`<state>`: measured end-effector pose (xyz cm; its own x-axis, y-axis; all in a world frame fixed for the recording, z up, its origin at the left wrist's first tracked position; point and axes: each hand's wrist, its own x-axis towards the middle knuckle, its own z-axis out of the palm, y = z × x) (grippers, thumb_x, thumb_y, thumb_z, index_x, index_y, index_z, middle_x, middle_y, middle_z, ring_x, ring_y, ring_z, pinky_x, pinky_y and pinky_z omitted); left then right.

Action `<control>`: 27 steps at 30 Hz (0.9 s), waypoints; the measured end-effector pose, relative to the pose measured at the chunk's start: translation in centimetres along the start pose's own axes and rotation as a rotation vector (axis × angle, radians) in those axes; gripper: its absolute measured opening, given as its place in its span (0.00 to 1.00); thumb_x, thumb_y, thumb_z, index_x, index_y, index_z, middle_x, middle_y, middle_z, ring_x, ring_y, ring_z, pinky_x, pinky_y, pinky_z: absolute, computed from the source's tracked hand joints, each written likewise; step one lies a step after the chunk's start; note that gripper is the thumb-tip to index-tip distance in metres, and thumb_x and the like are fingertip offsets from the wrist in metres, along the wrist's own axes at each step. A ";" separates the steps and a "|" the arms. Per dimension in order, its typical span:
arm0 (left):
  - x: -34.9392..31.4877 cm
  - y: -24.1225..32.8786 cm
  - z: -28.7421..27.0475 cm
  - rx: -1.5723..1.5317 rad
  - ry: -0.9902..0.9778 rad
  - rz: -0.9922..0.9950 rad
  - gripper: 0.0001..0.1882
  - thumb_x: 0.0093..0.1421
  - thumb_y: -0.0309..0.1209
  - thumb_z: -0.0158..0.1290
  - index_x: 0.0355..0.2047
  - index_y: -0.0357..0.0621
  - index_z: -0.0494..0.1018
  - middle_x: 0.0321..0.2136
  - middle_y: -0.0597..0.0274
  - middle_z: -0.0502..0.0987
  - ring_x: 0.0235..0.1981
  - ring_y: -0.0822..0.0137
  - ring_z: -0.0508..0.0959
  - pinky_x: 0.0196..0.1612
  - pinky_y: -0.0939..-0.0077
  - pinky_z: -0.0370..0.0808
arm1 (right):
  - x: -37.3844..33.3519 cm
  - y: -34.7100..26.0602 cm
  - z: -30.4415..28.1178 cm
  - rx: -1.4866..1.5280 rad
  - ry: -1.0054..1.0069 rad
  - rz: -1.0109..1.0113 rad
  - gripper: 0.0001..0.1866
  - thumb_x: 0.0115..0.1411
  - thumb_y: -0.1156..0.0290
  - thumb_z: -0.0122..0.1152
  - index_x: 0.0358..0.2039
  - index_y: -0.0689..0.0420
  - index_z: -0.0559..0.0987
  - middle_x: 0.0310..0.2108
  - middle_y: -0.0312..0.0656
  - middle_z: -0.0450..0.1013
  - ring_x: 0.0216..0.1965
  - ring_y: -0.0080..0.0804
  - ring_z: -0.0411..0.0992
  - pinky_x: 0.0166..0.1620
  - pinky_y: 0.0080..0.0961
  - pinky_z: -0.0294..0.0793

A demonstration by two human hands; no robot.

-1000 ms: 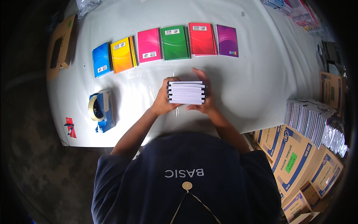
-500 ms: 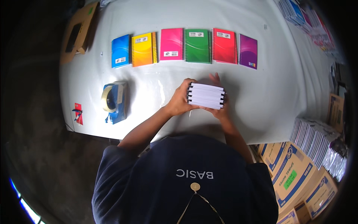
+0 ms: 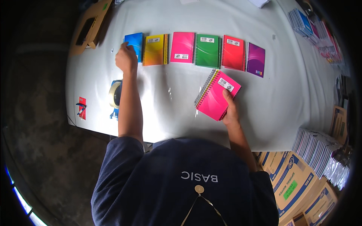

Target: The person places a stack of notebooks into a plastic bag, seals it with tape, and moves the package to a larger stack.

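- Right hand (image 3: 230, 110) has its grip clamped on a stack of spiral notebooks (image 3: 217, 95), pink cover on top, thumb pressed on the cover near the lower right edge. The stack sits tilted over the white surface (image 3: 286, 101), just below the row and well right of the tape dispenser.
- Left hand (image 3: 126, 59) is stretched out to the far left end of the row, fingertips on the blue notebook (image 3: 134, 44). Honestly can't tell if that grip is pinching the cover or just resting on it.
- The row along the back of the surface goes left to right: blue, then yellow-orange notebook (image 3: 155, 49), pink notebook (image 3: 182, 47), green notebook (image 3: 207, 51), red notebook (image 3: 233, 52), purple notebook (image 3: 256, 59). All lying flat, side by side, edges nearly touching.
- A blue tape dispenser (image 3: 115, 96) sits near the left edge, partly hidden by the left forearm, with a small red item (image 3: 82, 107) right at the edge beside it.
- Cardboard boxes (image 3: 292, 180) are stacked at lower right off the surface, with wrapped notebook bundles (image 3: 316, 147) next to them, and more notebook stacks (image 3: 313, 30) at the far right end.
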<state>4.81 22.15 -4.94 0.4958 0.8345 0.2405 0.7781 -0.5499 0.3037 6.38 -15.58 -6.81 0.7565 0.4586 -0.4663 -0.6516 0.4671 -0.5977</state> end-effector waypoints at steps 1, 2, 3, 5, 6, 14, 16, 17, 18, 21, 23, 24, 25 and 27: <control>0.0 -0.1 -0.4 -0.079 0.106 0.007 0.17 0.54 0.42 0.51 0.42 0.53 0.76 0.31 0.48 0.79 0.34 0.44 0.78 0.41 0.55 0.73 | -0.2 0.0 -0.2 0.003 0.015 -0.011 0.18 0.59 0.66 0.58 0.48 0.60 0.71 0.40 0.41 0.73 0.39 0.28 0.74 0.41 0.26 0.74; -0.1 -0.2 -1.5 -0.083 0.038 0.007 0.21 0.55 0.44 0.51 0.47 0.50 0.73 0.38 0.47 0.78 0.39 0.47 0.78 0.43 0.57 0.73 | -0.2 -0.1 -0.1 0.004 0.018 -0.021 0.18 0.59 0.66 0.58 0.48 0.60 0.71 0.40 0.41 0.73 0.39 0.28 0.74 0.41 0.26 0.74; -0.4 -0.6 -0.9 -0.022 -0.031 0.039 0.23 0.55 0.46 0.51 0.48 0.48 0.72 0.40 0.47 0.77 0.40 0.48 0.77 0.43 0.57 0.73 | -0.3 -0.2 -0.1 0.004 0.021 -0.031 0.18 0.59 0.66 0.58 0.47 0.60 0.71 0.40 0.41 0.73 0.39 0.28 0.74 0.41 0.26 0.74; -1.1 -1.2 0.8 0.099 -0.162 0.104 0.27 0.55 0.48 0.51 0.51 0.46 0.69 0.45 0.47 0.75 0.43 0.50 0.77 0.44 0.59 0.74 | -0.6 -0.2 -0.4 -0.032 -0.006 -0.024 0.20 0.60 0.63 0.57 0.50 0.60 0.69 0.43 0.42 0.72 0.43 0.29 0.73 0.45 0.28 0.73; -0.8 -1.2 0.9 0.138 -0.198 0.127 0.26 0.55 0.48 0.51 0.49 0.44 0.70 0.44 0.46 0.75 0.43 0.49 0.76 0.44 0.58 0.73 | -0.7 -0.2 -0.5 -0.050 -0.022 -0.023 0.22 0.61 0.61 0.56 0.51 0.59 0.68 0.45 0.42 0.71 0.45 0.30 0.72 0.47 0.29 0.73; 2.2 0.8 -4.8 -0.009 0.155 0.061 0.15 0.55 0.38 0.48 0.39 0.45 0.73 0.29 0.49 0.79 0.30 0.48 0.79 0.36 0.58 0.75 | -2.3 -0.3 0.7 -0.057 -0.062 -0.099 0.20 0.60 0.64 0.58 0.50 0.59 0.69 0.44 0.41 0.71 0.43 0.29 0.73 0.45 0.28 0.73; -1.1 3.7 -8.9 -0.145 0.272 0.164 0.14 0.55 0.36 0.52 0.40 0.48 0.75 0.29 0.51 0.80 0.29 0.52 0.80 0.33 0.62 0.76 | -2.9 0.2 0.4 -0.077 -0.009 -0.142 0.21 0.60 0.62 0.57 0.50 0.59 0.69 0.43 0.40 0.72 0.43 0.29 0.73 0.45 0.28 0.73; -3.7 5.5 -10.3 -0.200 0.301 0.226 0.13 0.54 0.35 0.54 0.41 0.49 0.75 0.29 0.52 0.80 0.29 0.55 0.81 0.32 0.64 0.76 | -2.8 0.6 0.2 -0.091 0.036 -0.158 0.22 0.61 0.59 0.57 0.51 0.59 0.68 0.43 0.40 0.72 0.42 0.29 0.73 0.45 0.28 0.73; -7.1 6.9 -11.5 -0.319 0.268 0.364 0.13 0.54 0.32 0.56 0.40 0.48 0.76 0.29 0.54 0.80 0.28 0.56 0.80 0.30 0.67 0.75 | -2.9 0.9 0.1 -0.104 0.073 -0.168 0.24 0.61 0.57 0.56 0.51 0.58 0.68 0.43 0.40 0.72 0.42 0.28 0.73 0.45 0.28 0.73; -19.3 8.7 -12.4 -0.407 -0.174 0.760 0.21 0.45 0.27 0.60 0.43 0.49 0.76 0.40 0.58 0.77 0.41 0.58 0.78 0.38 0.67 0.77 | -4.2 1.8 2.0 0.068 -0.014 -0.203 0.27 0.59 0.54 0.59 0.51 0.59 0.66 0.44 0.39 0.70 0.45 0.25 0.70 0.46 0.26 0.71; -24.8 9.4 -12.2 -0.462 -0.493 0.966 0.23 0.48 0.34 0.62 0.45 0.43 0.74 0.42 0.56 0.75 0.43 0.57 0.76 0.38 0.66 0.77 | -4.6 2.3 1.3 0.121 -0.048 -0.011 0.24 0.57 0.55 0.61 0.46 0.58 0.68 0.39 0.41 0.72 0.33 0.26 0.74 0.34 0.23 0.74; -24.9 9.6 -12.8 -0.425 -0.609 0.936 0.23 0.48 0.35 0.63 0.45 0.41 0.74 0.44 0.56 0.73 0.43 0.56 0.76 0.40 0.66 0.77 | -4.2 2.4 1.4 0.009 -0.041 -0.081 0.20 0.56 0.59 0.62 0.43 0.58 0.69 0.37 0.41 0.72 0.30 0.27 0.74 0.31 0.23 0.74; -24.8 9.3 -13.2 -0.385 -0.726 0.905 0.24 0.48 0.36 0.63 0.44 0.40 0.74 0.47 0.56 0.71 0.43 0.55 0.75 0.41 0.66 0.76 | -4.1 2.5 1.3 -0.103 -0.032 -0.148 0.17 0.55 0.63 0.63 0.40 0.58 0.71 0.36 0.41 0.72 0.27 0.27 0.74 0.28 0.22 0.73; -22.7 8.0 -12.6 -0.563 -0.478 0.853 0.32 0.47 0.34 0.64 0.53 0.39 0.67 0.50 0.52 0.67 0.47 0.54 0.73 0.48 0.67 0.72 | -5.0 2.3 2.1 -0.207 -0.046 -0.270 0.16 0.52 0.72 0.63 0.41 0.61 0.73 0.36 0.39 0.73 0.36 0.27 0.73 0.40 0.24 0.73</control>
<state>-5.09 -1.68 3.60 0.9730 0.0404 0.2270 -0.1100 -0.7842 0.6107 0.99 -15.24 -4.52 0.8937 0.3751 -0.2461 -0.3993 0.4153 -0.8173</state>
